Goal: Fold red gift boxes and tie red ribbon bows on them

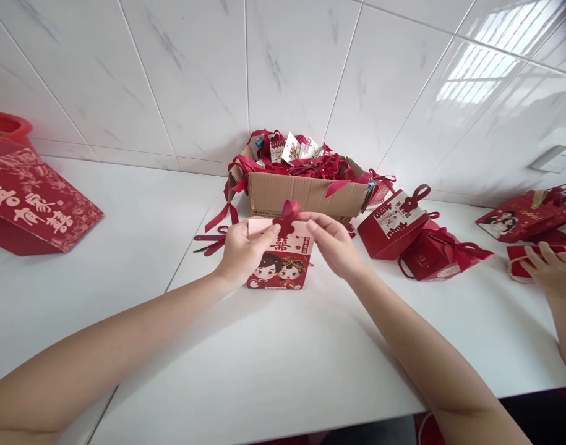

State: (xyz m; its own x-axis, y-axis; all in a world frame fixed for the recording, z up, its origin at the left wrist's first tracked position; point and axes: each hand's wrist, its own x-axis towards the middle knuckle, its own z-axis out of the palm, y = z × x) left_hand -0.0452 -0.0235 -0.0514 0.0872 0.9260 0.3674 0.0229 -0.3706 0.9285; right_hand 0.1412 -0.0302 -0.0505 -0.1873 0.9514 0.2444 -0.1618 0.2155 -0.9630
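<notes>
A small red and white gift box (279,270) with a cartoon couple printed on its front stands upright on the white table in front of me. A red strap loop (289,212) with a flower-shaped end rises from its top. My left hand (248,250) is closed on the upper left of the box, thumb in front, by the strap's end and a pale pink flap (260,226). At the upper right edge, my right hand (331,242) pinches the box top beside the loop; its fingertips partly cover what they grip.
Behind stands a cardboard box (301,193) full of red straps and tags. Loose straps (213,241) lie left of it. Finished-looking red boxes (391,222) sit to the right, near another person's hand (554,272). A large red carton (36,204) is at left.
</notes>
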